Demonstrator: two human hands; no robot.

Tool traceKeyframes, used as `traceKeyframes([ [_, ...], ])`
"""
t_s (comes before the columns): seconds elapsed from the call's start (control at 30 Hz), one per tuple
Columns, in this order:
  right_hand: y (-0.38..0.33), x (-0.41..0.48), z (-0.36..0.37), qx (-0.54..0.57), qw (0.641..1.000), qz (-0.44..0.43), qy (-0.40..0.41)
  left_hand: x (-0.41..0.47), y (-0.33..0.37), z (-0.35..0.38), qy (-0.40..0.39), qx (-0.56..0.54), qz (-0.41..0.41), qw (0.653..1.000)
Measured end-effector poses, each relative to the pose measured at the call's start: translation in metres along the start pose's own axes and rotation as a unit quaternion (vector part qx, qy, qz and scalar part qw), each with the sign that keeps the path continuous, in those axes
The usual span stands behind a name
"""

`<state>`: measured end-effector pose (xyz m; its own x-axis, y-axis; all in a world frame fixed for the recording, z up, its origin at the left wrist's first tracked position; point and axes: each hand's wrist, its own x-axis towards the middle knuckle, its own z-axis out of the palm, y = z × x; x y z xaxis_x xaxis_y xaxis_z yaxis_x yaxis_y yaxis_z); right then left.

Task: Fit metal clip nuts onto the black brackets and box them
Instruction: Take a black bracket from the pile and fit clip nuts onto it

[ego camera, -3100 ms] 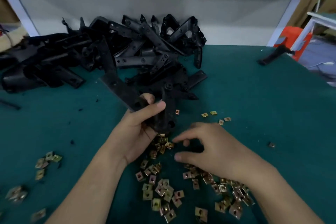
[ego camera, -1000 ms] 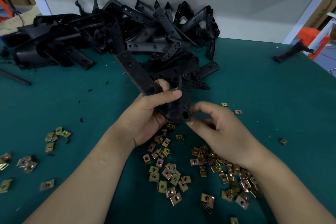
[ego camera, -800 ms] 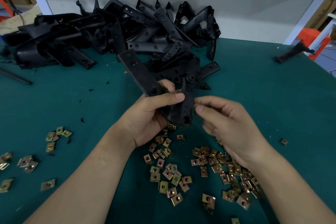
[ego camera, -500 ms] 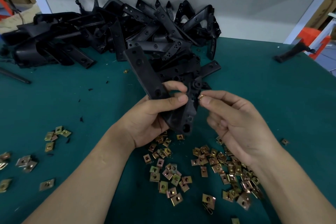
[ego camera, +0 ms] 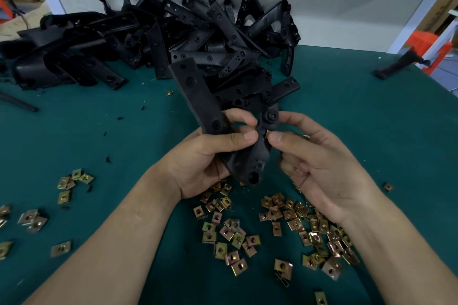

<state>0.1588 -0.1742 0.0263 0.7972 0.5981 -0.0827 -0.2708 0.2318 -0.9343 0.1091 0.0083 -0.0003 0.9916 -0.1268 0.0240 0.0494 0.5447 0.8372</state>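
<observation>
On green table [ego camera: 352, 116], left grip [ego camera: 205, 156] holds bracket [ego camera: 195, 91], right grip [ego camera: 319, 168] pinches clip nut [ego camera: 268, 134].

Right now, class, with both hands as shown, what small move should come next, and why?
Probably the right hand should slide the clip nut onto the edge of the black bracket. Its thumb and forefinger pinch the nut right against that edge, the left hand grips the bracket, and the nut does not look seated yet.
</observation>
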Motion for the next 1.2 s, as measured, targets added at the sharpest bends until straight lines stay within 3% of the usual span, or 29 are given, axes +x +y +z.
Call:
traceKeyframes([
  [0.27,0.0006,-0.0004,-0.0025,-0.006,1.0,0.027,0.012,-0.0023,-0.0028,0.0025,-0.009,0.053,-0.012,0.998],
  [0.43,-0.0006,-0.0016,0.0006,0.01,0.999,0.03,-0.009,-0.002,-0.0009,0.0005,-0.004,0.002,0.007,1.0],
  [0.67,0.0002,0.0045,-0.0064,0.097,0.992,0.051,0.069,0.0022,0.0008,-0.0038,0.071,-0.053,0.054,0.995],
  [0.83,0.0023,0.0015,-0.0073,0.104,0.992,0.044,0.05,0.0015,0.0012,-0.004,0.064,-0.052,0.053,0.995],
  [1.2,0.0046,-0.0014,-0.0085,-0.077,0.994,0.055,0.061,0.0013,0.0033,-0.0054,0.08,-0.059,0.043,0.994],
])
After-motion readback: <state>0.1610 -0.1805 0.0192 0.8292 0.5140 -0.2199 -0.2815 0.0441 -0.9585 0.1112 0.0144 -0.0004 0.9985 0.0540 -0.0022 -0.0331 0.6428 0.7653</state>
